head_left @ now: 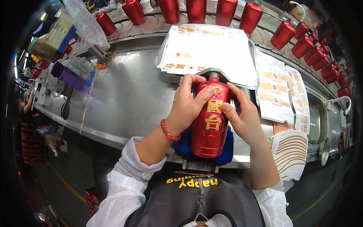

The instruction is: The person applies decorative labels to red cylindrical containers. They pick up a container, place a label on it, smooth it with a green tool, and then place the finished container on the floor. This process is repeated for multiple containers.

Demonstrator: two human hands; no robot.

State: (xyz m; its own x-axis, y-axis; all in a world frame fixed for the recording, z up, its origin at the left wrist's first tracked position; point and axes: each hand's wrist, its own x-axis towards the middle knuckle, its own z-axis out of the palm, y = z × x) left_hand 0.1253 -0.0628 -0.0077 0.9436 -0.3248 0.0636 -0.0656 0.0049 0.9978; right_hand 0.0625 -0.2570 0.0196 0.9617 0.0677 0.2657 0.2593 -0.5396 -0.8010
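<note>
Steel bench beside the left hand allows passage until a purple container obstructs

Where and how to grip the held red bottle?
Likely low on the body of the red bottle, from its left and right sides: they are broad, rounded and bare there, while the left hand and right hand hold the upper part. The neck looks short and narrow, a poorer hold. The blue pad beneath seems to block coming from below.

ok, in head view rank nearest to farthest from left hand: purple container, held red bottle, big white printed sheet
1. Held red bottle: touching the left hand, on its right.
2. Big white printed sheet: just ahead.
3. Purple container: far to the left.
</note>
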